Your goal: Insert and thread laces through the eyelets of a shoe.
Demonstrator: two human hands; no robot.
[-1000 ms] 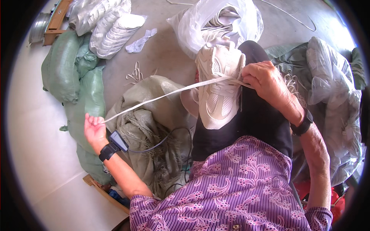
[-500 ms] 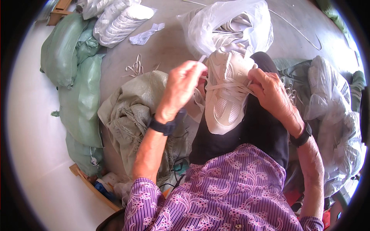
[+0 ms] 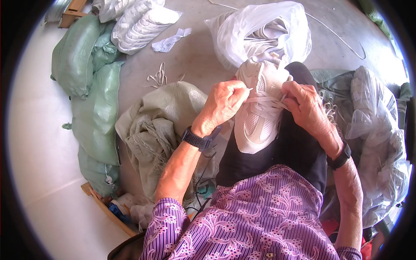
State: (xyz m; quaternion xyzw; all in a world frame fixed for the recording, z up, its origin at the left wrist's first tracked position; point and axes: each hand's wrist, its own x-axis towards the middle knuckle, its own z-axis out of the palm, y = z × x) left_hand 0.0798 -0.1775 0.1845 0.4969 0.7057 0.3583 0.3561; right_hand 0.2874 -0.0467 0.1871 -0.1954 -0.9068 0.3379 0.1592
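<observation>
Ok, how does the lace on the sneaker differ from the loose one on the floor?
The sneaker lace crosses the front of the cream sneaker; the loose lace lies in loops on the floor.
The left hand pinches the sneaker lace, the right hand close beside it; neither touches the loose lace.
Both are thin and pale.

Underside of pale shoe (image 3: 261,112) hidden
</observation>
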